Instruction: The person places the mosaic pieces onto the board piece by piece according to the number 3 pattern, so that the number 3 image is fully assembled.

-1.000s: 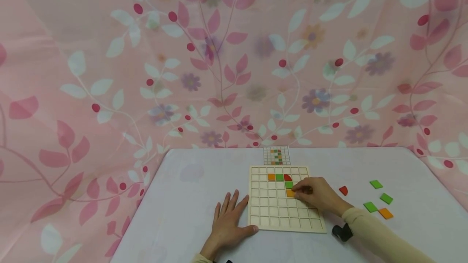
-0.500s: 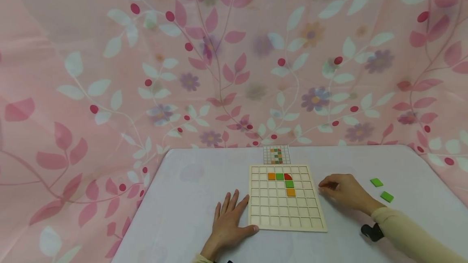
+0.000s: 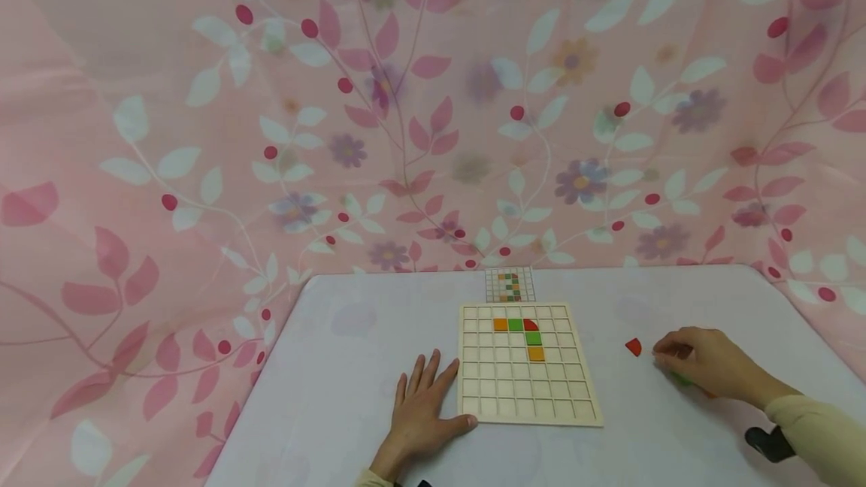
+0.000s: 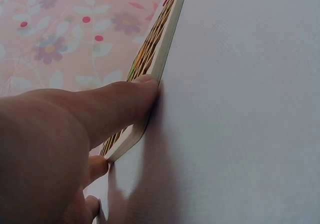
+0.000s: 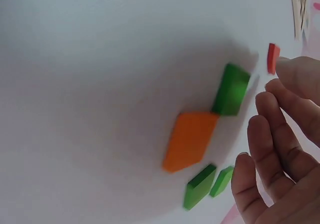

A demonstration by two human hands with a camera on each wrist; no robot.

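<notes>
My left hand (image 3: 425, 408) lies with spread fingers at the left front of a wooden grid board (image 3: 497, 389), its thumb (image 4: 140, 86) on the board's edge. Orange, green and red tiles sit in the board's cells, with a second green square (image 3: 534, 338) and an orange square (image 3: 537, 354) running down from the red one. My right hand (image 3: 710, 363) hovers over loose tiles at the right, fingers loosely bent and nothing visible between them. Below it are a green tile (image 5: 232, 89) and an orange tile (image 5: 190, 141) touching at a corner.
A red rounded tile (image 3: 634, 347) lies between the board and my right hand. Further green tiles (image 5: 200, 186) show in the right wrist view. Behind the board is a small printed grid card (image 3: 492, 288). A flowered pink cloth (image 3: 433, 134) hangs beyond the table.
My right hand has left the orange square on the board and moved right, past the red tile, to over the loose green and orange tiles. The left hand stays put.
</notes>
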